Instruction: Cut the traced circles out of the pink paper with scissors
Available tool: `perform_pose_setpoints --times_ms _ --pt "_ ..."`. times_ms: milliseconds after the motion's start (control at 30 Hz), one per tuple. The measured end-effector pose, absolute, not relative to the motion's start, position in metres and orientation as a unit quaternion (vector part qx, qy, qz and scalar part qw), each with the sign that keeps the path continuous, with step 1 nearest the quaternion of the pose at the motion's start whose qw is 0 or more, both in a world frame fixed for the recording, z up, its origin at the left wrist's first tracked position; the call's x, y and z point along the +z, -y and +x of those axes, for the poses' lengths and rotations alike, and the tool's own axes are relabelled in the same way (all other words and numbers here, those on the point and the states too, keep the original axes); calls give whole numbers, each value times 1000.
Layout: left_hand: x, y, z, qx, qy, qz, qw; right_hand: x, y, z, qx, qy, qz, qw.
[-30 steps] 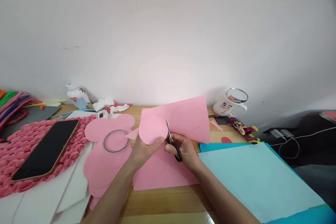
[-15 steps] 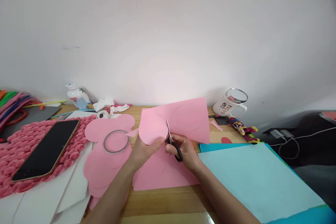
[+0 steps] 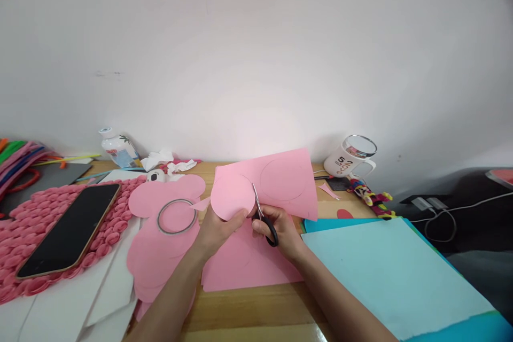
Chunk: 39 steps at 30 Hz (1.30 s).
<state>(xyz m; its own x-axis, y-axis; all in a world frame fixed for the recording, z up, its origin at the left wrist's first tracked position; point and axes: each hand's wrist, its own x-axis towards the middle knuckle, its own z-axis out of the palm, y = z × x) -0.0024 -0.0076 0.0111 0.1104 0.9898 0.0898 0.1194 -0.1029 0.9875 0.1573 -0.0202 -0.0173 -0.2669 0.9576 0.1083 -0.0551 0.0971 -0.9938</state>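
Observation:
My left hand (image 3: 220, 230) is closed on pink paper (image 3: 230, 197), pinching a rounded, partly cut disc whose outline is curved. In my right hand (image 3: 278, 227) is a pair of scissors (image 3: 269, 230) with black handles. Their narrow blades point up and away, along the right edge of the disc. The rest of the sheet, with another drawn circle (image 3: 282, 179), stands up behind both hands. Under my hands lie more pink sheets (image 3: 248, 275). Left of them several cut pink circles (image 3: 150, 251) are heaped, with a grey ring (image 3: 160, 223) on top.
A phone (image 3: 68, 232) rests on rows of pink paper rosettes (image 3: 24, 230) at left. By the wall stand a white bottle (image 3: 120, 148) and a white mug (image 3: 342, 163). A small colourful figure (image 3: 371, 199) and light blue sheets (image 3: 385, 272) are at right.
Almost nothing differs. The paper's free right part has shifted slightly left, and the view has moved a little. Both hands keep their hold.

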Motion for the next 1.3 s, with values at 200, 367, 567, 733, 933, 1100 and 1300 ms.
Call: perform_pose_setpoints --times_ms 200,367,567,733,933,1100,1300 --pt "8 7 -3 460 -486 578 467 -18 21 158 552 575 -389 461" --pt "10 7 -1 455 -479 576 481 -19 21 157 561 567 -391 459" --pt "16 8 3 462 -468 563 501 -17 22 155 566 557 -402 455" --pt "14 9 5 459 -466 568 499 -10 24 152 561 573 -392 450" --pt "14 11 3 423 -511 601 445 -10 24 151 560 572 -403 443" --pt "22 12 5 407 -492 599 484 -7 23 151 556 567 -383 472" --pt "22 13 7 410 -498 592 482 -10 22 153 549 570 -381 478"
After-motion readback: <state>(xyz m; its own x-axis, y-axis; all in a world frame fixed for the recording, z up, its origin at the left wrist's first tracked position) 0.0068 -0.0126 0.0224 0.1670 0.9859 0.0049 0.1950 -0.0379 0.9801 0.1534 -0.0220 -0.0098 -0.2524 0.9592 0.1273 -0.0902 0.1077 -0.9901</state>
